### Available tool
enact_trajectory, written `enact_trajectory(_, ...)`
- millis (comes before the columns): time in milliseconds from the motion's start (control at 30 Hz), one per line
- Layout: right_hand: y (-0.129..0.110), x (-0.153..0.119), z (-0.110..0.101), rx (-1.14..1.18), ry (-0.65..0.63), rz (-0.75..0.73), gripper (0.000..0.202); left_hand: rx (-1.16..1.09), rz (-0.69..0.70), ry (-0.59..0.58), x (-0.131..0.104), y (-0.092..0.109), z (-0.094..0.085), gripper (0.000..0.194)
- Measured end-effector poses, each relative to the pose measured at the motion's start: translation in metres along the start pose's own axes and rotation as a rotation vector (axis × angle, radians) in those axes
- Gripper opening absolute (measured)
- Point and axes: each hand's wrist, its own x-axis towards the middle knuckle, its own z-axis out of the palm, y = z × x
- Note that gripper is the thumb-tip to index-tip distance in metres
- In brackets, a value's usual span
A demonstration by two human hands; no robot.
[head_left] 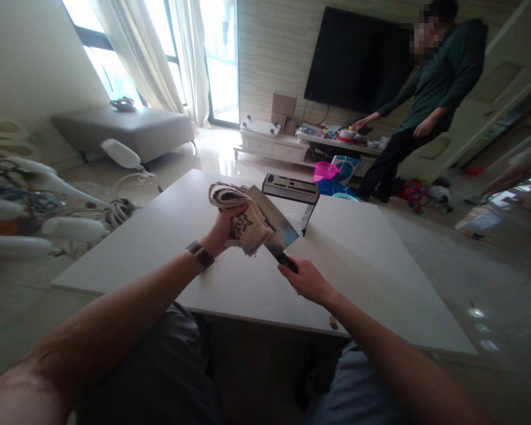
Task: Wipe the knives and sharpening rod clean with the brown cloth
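My left hand is closed on a folded cream cloth with a dark pattern, held above the white table. The cloth lies against the blade of a cleaver. Fingers of my right hand are wrapped round the cleaver's dark handle, and the broad blade points up and to the left. Just behind the blade, a knife block with a slotted dark top stands on the table.
A small yellow item is at the table's near edge. Beyond the table, a person reaches toward a low cabinet. A pink basket is on the floor. White lamp parts are at the left.
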Motion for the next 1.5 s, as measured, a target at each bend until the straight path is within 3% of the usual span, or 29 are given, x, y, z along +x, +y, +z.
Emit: enact_trajectory(1500, 0.0010, 0.0003, 0.0001, -0.032, -0.058, 0.043, 0.026, 0.038, -0.025, 0.045, -0.0017, -0.0003, 0.0003, 0.041)
